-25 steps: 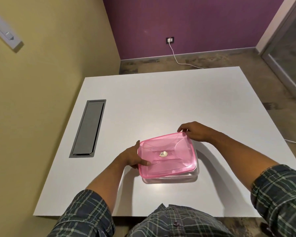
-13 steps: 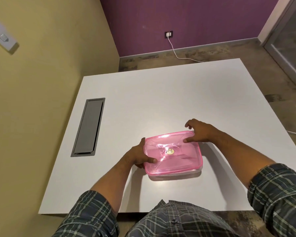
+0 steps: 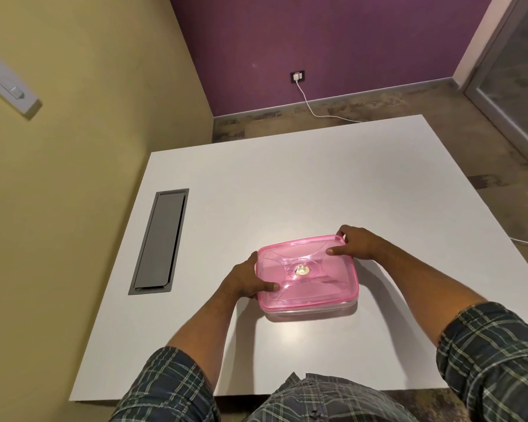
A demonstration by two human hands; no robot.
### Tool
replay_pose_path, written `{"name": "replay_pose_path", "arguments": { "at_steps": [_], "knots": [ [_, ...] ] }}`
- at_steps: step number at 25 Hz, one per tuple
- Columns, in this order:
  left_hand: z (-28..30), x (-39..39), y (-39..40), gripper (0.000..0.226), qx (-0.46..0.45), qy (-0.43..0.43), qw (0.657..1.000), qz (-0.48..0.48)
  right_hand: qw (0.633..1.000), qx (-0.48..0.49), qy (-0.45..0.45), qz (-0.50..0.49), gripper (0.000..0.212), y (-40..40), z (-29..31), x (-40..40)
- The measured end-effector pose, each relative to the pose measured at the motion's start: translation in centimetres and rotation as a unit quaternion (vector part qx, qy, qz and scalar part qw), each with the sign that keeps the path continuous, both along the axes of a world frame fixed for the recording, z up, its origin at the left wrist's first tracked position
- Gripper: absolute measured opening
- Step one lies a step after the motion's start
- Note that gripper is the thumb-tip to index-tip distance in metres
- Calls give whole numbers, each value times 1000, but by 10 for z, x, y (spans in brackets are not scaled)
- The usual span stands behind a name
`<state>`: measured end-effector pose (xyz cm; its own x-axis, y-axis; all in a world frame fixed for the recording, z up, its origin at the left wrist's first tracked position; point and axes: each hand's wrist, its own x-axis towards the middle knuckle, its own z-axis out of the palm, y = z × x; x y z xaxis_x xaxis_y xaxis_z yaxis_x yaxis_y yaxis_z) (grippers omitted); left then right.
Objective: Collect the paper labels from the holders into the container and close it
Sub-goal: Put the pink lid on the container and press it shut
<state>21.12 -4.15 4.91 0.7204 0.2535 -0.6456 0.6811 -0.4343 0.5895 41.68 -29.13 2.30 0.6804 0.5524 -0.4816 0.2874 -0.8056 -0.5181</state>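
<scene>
Container [image 3: 313, 312] sitting toward the near edge of the white table [image 3: 317, 184], roughly mid-width, clear base under a pink lid [image 3: 307, 274]. Lid lying flat over the base, edges lined up all round as far as visible; whether the seal has clicked home, cannot tell. Contents not readable through the pink plastic, no holders or loose labels in sight on the table. Left hand [image 3: 244, 281] clamped on the lid's near-left corner, thumb on top, fingers wrapped down the side. Right hand [image 3: 355, 242] gripping the far-right corner, thumb flat on the lid, fingers curled behind the rim. Step in hand judged as pressing the lid shut, task likely close to done. To do it well: press straight down at the two held corners, then work round the remaining corners and long edges, thumbs on the rim rather than the flexible middle. Keep the base pinned so it does not skate on the smooth top. Check for an even gap-free line between pink rim and clear wall. Grey cable hatch [image 3: 159, 242] near the left edge, well apart, no obstacle.
</scene>
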Motion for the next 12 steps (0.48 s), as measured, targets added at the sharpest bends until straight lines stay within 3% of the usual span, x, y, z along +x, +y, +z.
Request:
{"name": "replay_pose_path", "arguments": {
  "at_steps": [5, 12],
  "knots": [
    [12, 7, 4, 122, 27, 85, 992, -89, 1000, -9, 10, 3, 56, 1, 1, 1],
    [7, 7, -18, 126, 85, 135, 985, -66, 1000, -8, 17, 2, 47, -3, 0, 1]
  ]
}}
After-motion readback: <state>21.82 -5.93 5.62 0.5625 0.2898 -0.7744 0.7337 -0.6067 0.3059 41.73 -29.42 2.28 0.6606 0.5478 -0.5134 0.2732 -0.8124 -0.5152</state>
